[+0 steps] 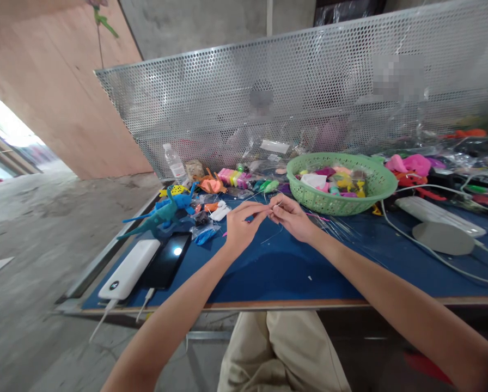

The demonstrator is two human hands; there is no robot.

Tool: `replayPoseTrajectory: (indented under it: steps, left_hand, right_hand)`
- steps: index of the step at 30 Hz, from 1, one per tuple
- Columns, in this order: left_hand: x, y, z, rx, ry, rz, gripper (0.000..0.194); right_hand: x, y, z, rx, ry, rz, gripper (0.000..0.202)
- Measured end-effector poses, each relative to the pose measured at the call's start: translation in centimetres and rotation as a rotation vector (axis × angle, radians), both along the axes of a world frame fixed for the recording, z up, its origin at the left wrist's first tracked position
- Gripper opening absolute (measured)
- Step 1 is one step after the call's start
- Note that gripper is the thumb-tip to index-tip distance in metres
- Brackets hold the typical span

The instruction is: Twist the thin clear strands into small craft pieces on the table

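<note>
Above the blue tabletop (268, 277), my left hand (244, 222) and my right hand (291, 216) meet at the fingertips. Both are closed in a pinch around a thin wire (273, 236), a pale curved strand that hangs below the fingers. Whatever else lies between the fingertips is too small to make out. Just behind my right hand stands a green plastic basket (337, 206) full of colourful soft pieces. Several thin straight wires (340, 227) lie on the table to its front. White and orange pieces (219, 211) rest left of my left hand.
A white power bank (132, 268) and a black phone (170, 261) lie at the left, cables attached. Beyond them sit a teal lizard-like toy (160, 218) and a plastic bottle (176, 165). At the right are a white cable (424, 247) and grey oval pad (444, 238). Perforated metal (211, 98) backs the table.
</note>
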State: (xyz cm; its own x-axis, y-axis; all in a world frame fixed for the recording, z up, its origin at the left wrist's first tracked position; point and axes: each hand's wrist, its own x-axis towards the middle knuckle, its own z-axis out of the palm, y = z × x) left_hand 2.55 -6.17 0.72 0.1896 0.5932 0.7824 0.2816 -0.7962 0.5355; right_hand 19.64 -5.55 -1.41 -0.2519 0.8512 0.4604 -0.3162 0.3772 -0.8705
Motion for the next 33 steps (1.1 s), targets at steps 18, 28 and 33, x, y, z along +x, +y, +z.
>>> replayPoseTrajectory:
  steps: [18, 28, 33]
  left_hand:
    - [-0.2, -0.9, 0.6, -0.455, 0.117, -0.411, 0.032]
    - [1.2, -0.6, -0.8, -0.631, -0.015, -0.317, 0.027]
    - [1.0, -0.3, -0.7, -0.558, -0.007, -0.243, 0.022]
  right_hand:
    - [3.5, 0.1, 1.8, -0.060, -0.144, 0.258, 0.028]
    - [1.3, 0.6, 0.7, -0.282, -0.039, 0.074, 0.039]
    - [0.3, 0.7, 0.4, -0.366, 0.106, -0.017, 0.036]
